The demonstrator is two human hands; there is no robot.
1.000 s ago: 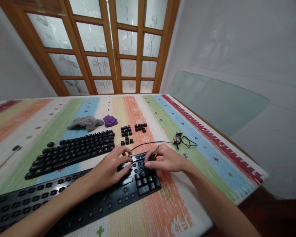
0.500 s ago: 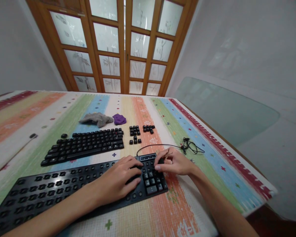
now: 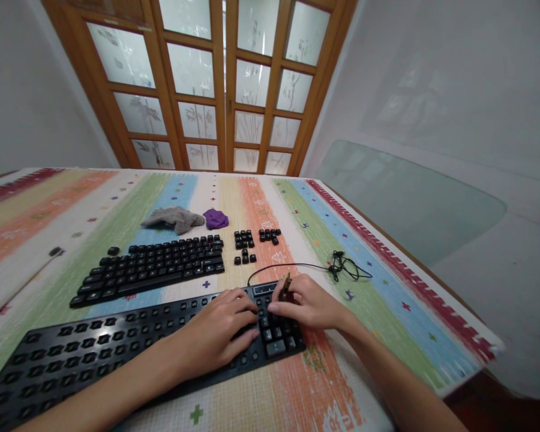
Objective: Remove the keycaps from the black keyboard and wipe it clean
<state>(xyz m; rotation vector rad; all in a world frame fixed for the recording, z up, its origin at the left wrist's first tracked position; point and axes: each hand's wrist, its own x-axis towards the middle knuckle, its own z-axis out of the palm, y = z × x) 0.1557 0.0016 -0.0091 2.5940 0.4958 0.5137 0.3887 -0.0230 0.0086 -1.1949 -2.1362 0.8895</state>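
Note:
A black keyboard (image 3: pixel 139 327) lies across the front of the table, most of its left part stripped down to bare switches. Keycaps still sit on its number pad (image 3: pixel 276 332). My left hand (image 3: pixel 222 327) rests on the keyboard just left of that pad, fingers spread and thumb apart. Over the upper number pad, my right hand (image 3: pixel 310 300) pinches a small brown tool (image 3: pixel 287 287) that points upward; its kind and lower end are hidden by the fingers. Behind the keyboard, loose black keycaps (image 3: pixel 157 264) are laid out in rows, with smaller groups (image 3: pixel 243 239) to their right.
A grey cloth (image 3: pixel 175 219) and a purple cloth (image 3: pixel 216 219) lie behind the keycaps. The keyboard's black cable (image 3: pixel 339 267) is bundled at the right. A striped tablecloth (image 3: pixel 369 300) covers the table. A slim stick-like object (image 3: pixel 31 276) lies at far left.
My right hand has shifted left over the number pad, and the brown tool now stands more upright in its fingers. My left hand has hardly moved. The view has shifted slightly.

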